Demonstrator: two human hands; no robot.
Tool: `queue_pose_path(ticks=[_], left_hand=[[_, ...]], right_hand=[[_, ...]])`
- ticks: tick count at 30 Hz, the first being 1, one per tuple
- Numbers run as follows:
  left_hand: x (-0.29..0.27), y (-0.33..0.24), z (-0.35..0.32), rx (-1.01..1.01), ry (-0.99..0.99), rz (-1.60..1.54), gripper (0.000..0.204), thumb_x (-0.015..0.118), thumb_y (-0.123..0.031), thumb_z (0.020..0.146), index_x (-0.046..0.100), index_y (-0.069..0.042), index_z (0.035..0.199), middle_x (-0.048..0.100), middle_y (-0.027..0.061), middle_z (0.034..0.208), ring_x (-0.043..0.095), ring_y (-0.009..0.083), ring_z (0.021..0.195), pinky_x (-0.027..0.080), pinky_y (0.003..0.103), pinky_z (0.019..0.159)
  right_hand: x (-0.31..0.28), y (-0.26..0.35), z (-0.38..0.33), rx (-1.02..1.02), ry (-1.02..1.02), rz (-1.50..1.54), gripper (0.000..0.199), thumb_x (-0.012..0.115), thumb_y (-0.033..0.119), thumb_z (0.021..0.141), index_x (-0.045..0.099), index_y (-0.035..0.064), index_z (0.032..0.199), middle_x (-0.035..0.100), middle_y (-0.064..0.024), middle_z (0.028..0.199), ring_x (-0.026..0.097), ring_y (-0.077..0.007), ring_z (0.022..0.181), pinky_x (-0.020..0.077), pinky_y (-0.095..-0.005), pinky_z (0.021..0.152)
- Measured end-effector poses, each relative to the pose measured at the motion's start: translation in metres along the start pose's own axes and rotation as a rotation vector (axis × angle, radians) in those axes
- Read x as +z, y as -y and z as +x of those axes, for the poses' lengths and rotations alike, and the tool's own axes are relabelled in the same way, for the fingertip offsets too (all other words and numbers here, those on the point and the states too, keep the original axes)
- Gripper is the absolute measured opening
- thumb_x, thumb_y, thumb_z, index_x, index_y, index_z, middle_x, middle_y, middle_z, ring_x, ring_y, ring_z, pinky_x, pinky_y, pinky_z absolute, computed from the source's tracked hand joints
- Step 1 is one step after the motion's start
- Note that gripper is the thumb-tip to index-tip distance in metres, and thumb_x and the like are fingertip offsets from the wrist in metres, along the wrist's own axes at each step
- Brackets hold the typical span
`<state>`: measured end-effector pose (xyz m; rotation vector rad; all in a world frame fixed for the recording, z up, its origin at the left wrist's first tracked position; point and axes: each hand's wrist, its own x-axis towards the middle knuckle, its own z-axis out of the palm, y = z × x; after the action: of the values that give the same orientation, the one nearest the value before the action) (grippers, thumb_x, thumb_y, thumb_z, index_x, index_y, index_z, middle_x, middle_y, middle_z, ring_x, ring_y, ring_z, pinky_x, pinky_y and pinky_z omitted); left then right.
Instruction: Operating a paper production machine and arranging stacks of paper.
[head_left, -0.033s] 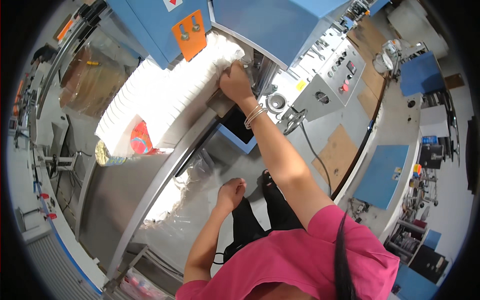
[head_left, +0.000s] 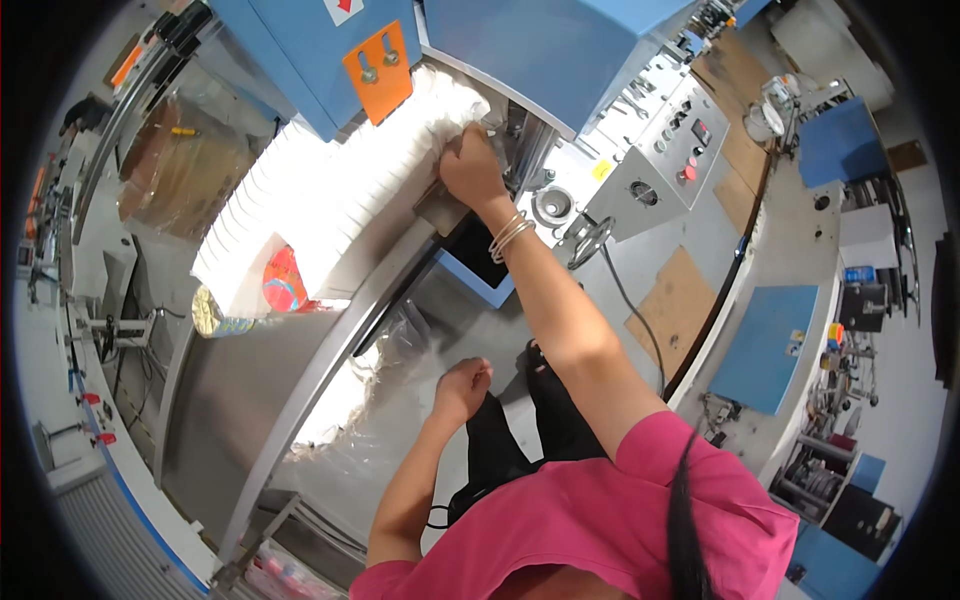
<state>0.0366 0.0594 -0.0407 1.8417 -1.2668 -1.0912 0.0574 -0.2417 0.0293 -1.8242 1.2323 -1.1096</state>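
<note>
One long white stack [head_left: 375,180] slants from lower left to upper right below the orange plate [head_left: 378,70]; at its upper end, right of the plate, the nearer right hand [head_left: 473,167] touches it, fingers bent, their grip hidden. The left hand [head_left: 464,389], fingers loosely folded on nothing visible, hangs well below the plate.

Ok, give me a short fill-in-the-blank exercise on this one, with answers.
The person's ____ hand is at the white stack.
The left hand is ____ from that stack than the other.
The bolted plate on the blue housing is ____.
The person's shirt is ____.
Missing words: right; farther; orange; pink.
</note>
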Motion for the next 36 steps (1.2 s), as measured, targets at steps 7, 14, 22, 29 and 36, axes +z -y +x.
queue_pose_path(ticks=[7, 14, 22, 29, 36], left_hand=[[-0.030, 0.009, 0.002, 0.096, 0.055, 0.025, 0.015, 0.059, -0.014, 0.082, 0.062, -0.004, 0.092, 0.063, 0.0127, 0.084, 0.062, 0.0282, 0.072, 0.049, 0.035, 0.065], [-0.040, 0.026, -0.002, 0.164, 0.042, 0.049, 0.013, 0.059, -0.012, 0.081, 0.061, -0.002, 0.089, 0.062, 0.0143, 0.083, 0.061, 0.0323, 0.073, 0.049, 0.037, 0.064], [-0.042, 0.019, 0.001, 0.166, 0.114, 0.094, 0.014, 0.059, -0.012, 0.080, 0.061, -0.003, 0.090, 0.062, 0.0141, 0.082, 0.061, 0.0312, 0.074, 0.048, 0.038, 0.065], [-0.055, 0.011, -0.005, 0.181, 0.098, 0.216, 0.018, 0.058, -0.017, 0.081, 0.061, -0.004, 0.092, 0.062, 0.0121, 0.085, 0.060, 0.0301, 0.077, 0.048, 0.038, 0.066], [-0.119, -0.046, -0.049, 0.392, -0.220, 0.146, 0.011, 0.063, -0.003, 0.074, 0.062, -0.005, 0.085, 0.061, 0.0080, 0.076, 0.059, 0.0266, 0.067, 0.047, 0.034, 0.059]], right_hand=[[-0.010, 0.000, -0.005, -0.074, -0.286, -0.137, 0.037, 0.048, 0.009, 0.075, 0.045, -0.0044, 0.109, 0.047, -0.0334, 0.109, 0.046, -0.0463, 0.104, 0.0400, -0.0440, 0.088], [0.000, -0.001, 0.002, -0.068, -0.075, 0.032, 0.023, 0.047, 0.008, 0.074, 0.043, -0.0057, 0.091, 0.049, -0.0299, 0.097, 0.047, -0.0481, 0.093, 0.0404, -0.0443, 0.082], [0.001, -0.001, -0.029, -0.197, -0.204, -0.223, 0.051, 0.052, 0.008, 0.075, 0.036, -0.0092, 0.120, 0.041, -0.0312, 0.121, 0.048, -0.0419, 0.105, 0.0404, -0.0391, 0.089], [-0.020, 0.007, -0.057, -0.097, -0.133, -0.016, 0.060, 0.055, 0.003, 0.074, 0.030, -0.0094, 0.127, 0.037, -0.0296, 0.126, 0.045, -0.0420, 0.111, 0.0439, -0.0376, 0.088], [-0.037, 0.008, -0.075, -0.094, -0.014, -0.128, 0.056, 0.059, 0.003, 0.075, 0.038, -0.0021, 0.127, 0.046, -0.0233, 0.122, 0.058, -0.0303, 0.089, 0.0492, -0.0321, 0.072]])
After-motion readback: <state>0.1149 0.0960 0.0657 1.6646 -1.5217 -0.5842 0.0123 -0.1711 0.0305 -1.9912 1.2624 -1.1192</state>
